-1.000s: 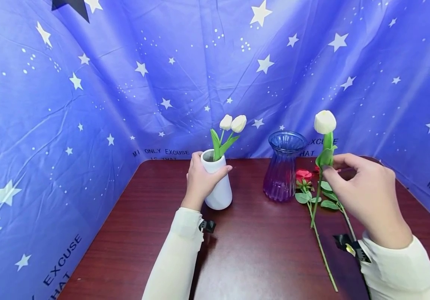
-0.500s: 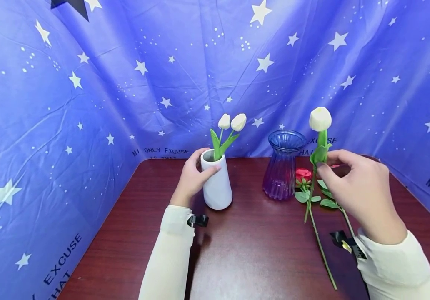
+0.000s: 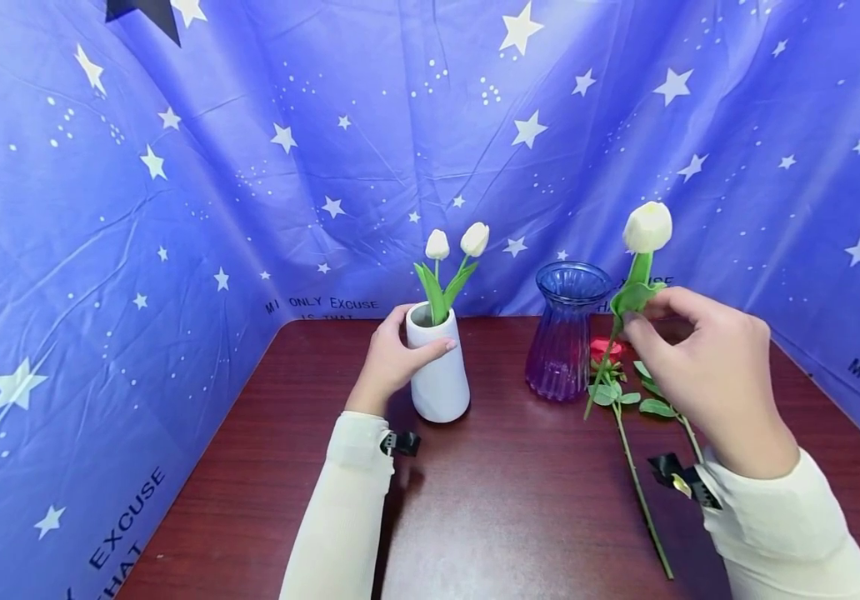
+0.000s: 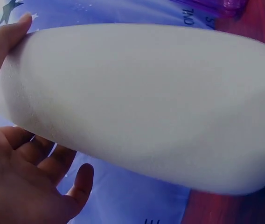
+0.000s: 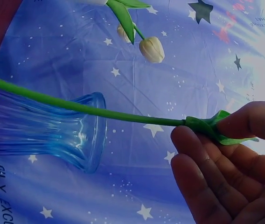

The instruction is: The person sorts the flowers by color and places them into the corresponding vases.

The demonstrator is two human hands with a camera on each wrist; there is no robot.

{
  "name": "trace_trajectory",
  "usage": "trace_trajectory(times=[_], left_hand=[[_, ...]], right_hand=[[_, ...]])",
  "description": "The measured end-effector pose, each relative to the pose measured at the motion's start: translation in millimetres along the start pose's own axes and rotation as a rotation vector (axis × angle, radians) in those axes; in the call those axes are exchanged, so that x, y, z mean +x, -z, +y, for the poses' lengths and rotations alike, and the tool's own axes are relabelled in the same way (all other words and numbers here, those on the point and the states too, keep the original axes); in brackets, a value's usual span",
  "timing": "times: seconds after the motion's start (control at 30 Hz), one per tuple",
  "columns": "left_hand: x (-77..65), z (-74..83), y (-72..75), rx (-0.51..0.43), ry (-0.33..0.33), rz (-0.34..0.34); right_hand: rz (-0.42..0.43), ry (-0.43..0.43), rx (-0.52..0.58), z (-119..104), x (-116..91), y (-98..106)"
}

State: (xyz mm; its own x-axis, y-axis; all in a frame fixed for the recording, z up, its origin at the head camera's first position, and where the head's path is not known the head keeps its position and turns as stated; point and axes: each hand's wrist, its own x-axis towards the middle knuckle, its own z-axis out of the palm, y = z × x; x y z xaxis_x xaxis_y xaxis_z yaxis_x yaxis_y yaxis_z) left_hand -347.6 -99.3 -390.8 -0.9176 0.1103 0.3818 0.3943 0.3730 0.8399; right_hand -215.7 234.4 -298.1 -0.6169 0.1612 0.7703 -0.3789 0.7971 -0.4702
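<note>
In the head view my left hand (image 3: 388, 358) grips the white vase (image 3: 441, 383) near its rim, thumb in front. The left wrist view shows that vase (image 4: 142, 102) large, between thumb and fingers. Two white tulips (image 3: 475, 239) with green leaves stand in it. My right hand (image 3: 722, 367) pinches another white tulip (image 3: 647, 227) by its leaves just below the bloom. It is upright in the air, its stem slanting down to the left. Behind the green stem (image 5: 81, 107), in the right wrist view, is the blue-purple glass vase (image 5: 76, 133).
Right of the white vase stands the glass vase (image 3: 561, 350). Beside it a red rose (image 3: 606, 348) lies on the dark wooden table (image 3: 505, 500), with another leafy stem (image 3: 655, 407) partly hidden by my right hand. A blue star-printed cloth (image 3: 370, 125) hangs behind and at the sides.
My right hand has moved left and slightly up with the tulip. My left hand has shifted its hold on the white vase, and the two tulips in it stand farther apart.
</note>
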Motion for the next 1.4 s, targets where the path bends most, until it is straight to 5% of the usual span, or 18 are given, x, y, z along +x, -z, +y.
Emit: trace_trajectory(times=[0.4, 1.4], left_hand=[[0.1, 4.2, -0.5, 0.013, 0.057, 0.0], [0.7, 0.4, -2.6, 0.033, 0.067, 0.019]], right_hand=[[0.096, 0.148, -0.005, -4.0, 3.8, -5.7], [0.158, 0.163, 0.063, -25.2, 11.0, -9.2]])
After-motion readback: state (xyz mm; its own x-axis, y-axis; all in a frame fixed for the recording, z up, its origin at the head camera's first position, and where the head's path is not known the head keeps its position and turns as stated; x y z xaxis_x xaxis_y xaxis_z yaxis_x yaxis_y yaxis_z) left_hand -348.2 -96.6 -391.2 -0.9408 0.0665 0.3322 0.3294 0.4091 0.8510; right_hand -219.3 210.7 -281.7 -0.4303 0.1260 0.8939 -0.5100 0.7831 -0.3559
